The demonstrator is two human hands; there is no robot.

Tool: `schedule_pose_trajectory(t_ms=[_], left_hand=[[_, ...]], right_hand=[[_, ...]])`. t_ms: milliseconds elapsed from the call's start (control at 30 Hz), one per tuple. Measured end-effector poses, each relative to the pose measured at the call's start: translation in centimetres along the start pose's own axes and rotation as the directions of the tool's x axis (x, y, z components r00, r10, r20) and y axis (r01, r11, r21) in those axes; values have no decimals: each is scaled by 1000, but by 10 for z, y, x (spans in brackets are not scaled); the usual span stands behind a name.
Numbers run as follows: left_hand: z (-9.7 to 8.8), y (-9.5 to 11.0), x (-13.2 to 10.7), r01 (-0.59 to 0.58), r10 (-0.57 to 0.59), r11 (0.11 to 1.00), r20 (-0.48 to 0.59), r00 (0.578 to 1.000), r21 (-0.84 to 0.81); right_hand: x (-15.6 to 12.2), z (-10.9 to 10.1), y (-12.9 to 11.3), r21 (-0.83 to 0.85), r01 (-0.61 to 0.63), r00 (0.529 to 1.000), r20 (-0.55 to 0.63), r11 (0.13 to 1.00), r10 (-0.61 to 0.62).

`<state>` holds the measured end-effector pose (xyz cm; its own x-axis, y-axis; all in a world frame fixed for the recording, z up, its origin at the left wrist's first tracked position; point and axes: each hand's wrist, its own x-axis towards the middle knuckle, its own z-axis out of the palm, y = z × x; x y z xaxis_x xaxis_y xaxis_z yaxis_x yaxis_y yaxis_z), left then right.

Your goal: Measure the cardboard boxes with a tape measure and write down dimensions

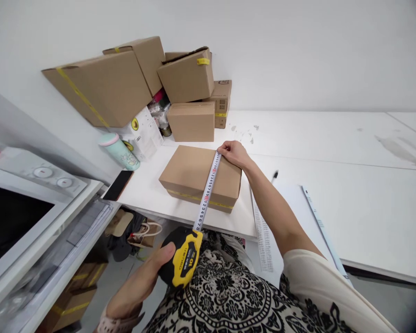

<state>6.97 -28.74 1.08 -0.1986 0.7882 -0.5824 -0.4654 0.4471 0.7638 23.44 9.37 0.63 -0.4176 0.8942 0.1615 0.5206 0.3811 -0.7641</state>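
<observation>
A closed brown cardboard box with yellow tape along its side lies on the white table. Across its top runs the white blade of a tape measure. My left hand is wrapped round the black and yellow tape measure case, held in front of the table's near edge. At the far edge of the box, my right hand pinches the blade's end against the cardboard. Its fingers are closed, and the very tip of the blade is hidden under them.
Several cardboard boxes are stacked at the back left. A mint tumbler and a black phone are left of the box. A microwave stands on the left shelf. Printed sheets, a pen and a long pale-blue strip lie right.
</observation>
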Motion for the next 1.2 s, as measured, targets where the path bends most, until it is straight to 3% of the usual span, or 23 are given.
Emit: schedule_pose_trajectory(t_ms=[467, 567, 633, 733, 833, 900, 967, 1067, 1133, 1200], left_hand=[[5, -1, 10, -32, 37, 998, 75, 996, -61], [-4, -3, 12, -47, 55, 995, 87, 995, -88], [-12, -3, 17, -114, 128, 986, 108, 986, -125], [-21, 6, 34, -331, 347, 929, 81, 934, -163], [-27, 24, 60, -586, 587, 796, -45, 809, -153], [-31, 37, 79, -681, 671, 719, -121, 732, -137], [-36, 45, 97, -710, 696, 691, -142, 704, -135], [-44, 49, 119, -673, 668, 715, -100, 737, -188], [-45, 52, 125, -641, 642, 735, -77, 763, -223], [-42, 60, 123, -643, 650, 726, -61, 757, -243]], right_hand=[[-1, 3, 1, 13, 24, 1000, -19, 1000, -24], [-6, 0, -1, 150, 125, 973, -209, 981, -92], [-16, -7, -1, 284, 188, 899, -435, 940, -48], [-47, -16, 8, 458, 180, 774, -612, 871, 162], [-96, -9, 27, 541, 103, 738, -604, 835, 300], [-132, 7, 40, 566, 28, 736, -569, 824, 366], [-164, 28, 49, 558, -52, 769, -507, 828, 389], [-195, 55, 50, 518, -106, 897, -318, 849, 306], [-203, 61, 43, 502, -61, 956, -218, 863, 195], [-202, 55, 32, 481, 19, 973, -210, 876, 94]])
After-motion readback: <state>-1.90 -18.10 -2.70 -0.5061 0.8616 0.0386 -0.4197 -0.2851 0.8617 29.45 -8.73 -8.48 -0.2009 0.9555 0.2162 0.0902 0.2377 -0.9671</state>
